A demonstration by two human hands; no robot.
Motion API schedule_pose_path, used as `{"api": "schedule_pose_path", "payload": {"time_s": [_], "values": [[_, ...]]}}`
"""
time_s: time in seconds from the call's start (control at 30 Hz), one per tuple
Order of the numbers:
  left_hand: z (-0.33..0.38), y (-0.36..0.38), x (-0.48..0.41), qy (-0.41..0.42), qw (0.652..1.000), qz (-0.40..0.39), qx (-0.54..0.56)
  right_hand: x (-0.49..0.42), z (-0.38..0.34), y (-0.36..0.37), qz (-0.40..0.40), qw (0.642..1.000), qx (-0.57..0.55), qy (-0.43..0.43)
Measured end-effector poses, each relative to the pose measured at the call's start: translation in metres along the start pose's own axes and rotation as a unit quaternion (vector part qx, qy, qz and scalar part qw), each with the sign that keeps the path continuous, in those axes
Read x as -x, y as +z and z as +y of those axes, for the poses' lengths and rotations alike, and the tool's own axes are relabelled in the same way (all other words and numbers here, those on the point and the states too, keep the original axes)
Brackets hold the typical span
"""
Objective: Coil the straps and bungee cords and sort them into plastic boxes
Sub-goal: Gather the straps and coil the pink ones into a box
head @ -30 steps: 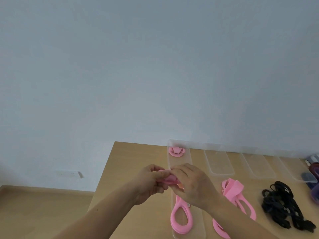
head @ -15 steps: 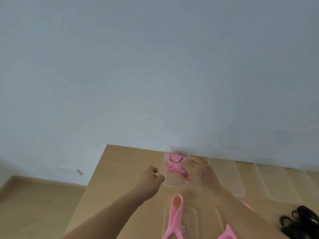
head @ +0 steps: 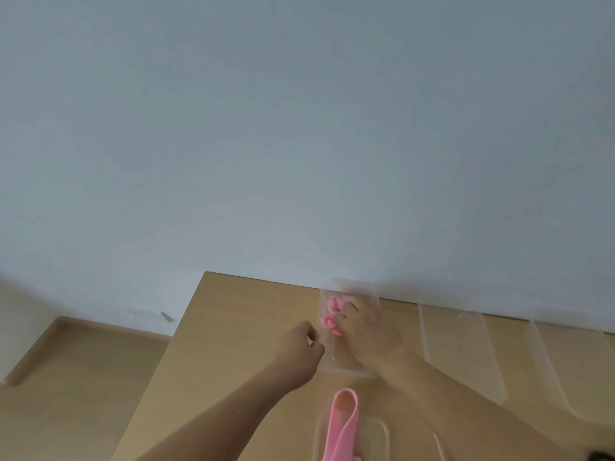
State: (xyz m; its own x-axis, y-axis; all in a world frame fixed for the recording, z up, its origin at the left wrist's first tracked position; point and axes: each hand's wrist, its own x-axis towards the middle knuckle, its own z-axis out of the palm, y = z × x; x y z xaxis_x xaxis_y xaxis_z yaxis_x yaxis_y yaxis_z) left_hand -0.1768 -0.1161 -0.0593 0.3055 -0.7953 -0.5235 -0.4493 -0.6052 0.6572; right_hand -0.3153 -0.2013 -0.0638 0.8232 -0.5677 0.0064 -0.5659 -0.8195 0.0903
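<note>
Pink coiled strap (head: 327, 322) sat inside the clear plastic box (head: 349, 282) at the far edge of the table (head: 239, 327), held in the grip of the right hand (head: 366, 331), the left hand (head: 299, 344) relaxed and empty beside the box; letting go, then fetching the uncoiled strap (head: 342, 424) nearer the person, looked the likely next move.

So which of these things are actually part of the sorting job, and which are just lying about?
In the job: right hand gripping a coiled pink strap; clear box around it; loose pink strap; neighbouring boxes; left hand.
Just there: table; wall; floor.
</note>
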Motion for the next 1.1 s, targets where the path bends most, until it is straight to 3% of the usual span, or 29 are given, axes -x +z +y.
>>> {"api": "schedule_pose_path", "payload": {"time_s": [0.13,0.3,0.43,0.63,0.77,0.83,0.9,1.03,1.1], "values": [[-0.002,-0.001,-0.002,0.002,1.000,-0.002,-0.004,0.000,-0.002,0.013,-0.117,0.989,0.074,-0.045],[-0.001,-0.002,-0.001,0.019,1.000,-0.008,-0.011,-0.008,-0.012,0.017,-0.144,0.988,0.041,0.036],[-0.001,-0.005,-0.002,0.025,0.999,-0.022,-0.017,-0.002,-0.013,0.023,-0.127,0.990,0.002,0.062],[-0.004,0.011,-0.003,0.025,0.999,0.001,-0.032,0.007,0.000,0.018,-0.049,0.975,-0.156,0.147],[-0.005,0.019,-0.003,0.067,0.994,0.025,-0.086,0.012,-0.002,0.007,0.061,0.984,-0.116,0.122],[-0.004,0.019,-0.004,0.115,0.975,0.072,-0.175,0.016,-0.001,0.008,0.101,0.989,-0.052,0.097],[-0.001,0.016,-0.005,0.185,0.940,0.097,-0.270,0.018,0.001,0.011,0.078,0.992,-0.016,0.100],[0.000,0.013,-0.011,0.240,0.866,0.012,-0.439,0.017,0.005,0.013,0.027,0.992,-0.022,0.120],[-0.004,0.012,-0.016,0.234,0.851,-0.008,-0.470,0.015,0.007,0.015,-0.002,0.991,-0.052,0.122]]}}
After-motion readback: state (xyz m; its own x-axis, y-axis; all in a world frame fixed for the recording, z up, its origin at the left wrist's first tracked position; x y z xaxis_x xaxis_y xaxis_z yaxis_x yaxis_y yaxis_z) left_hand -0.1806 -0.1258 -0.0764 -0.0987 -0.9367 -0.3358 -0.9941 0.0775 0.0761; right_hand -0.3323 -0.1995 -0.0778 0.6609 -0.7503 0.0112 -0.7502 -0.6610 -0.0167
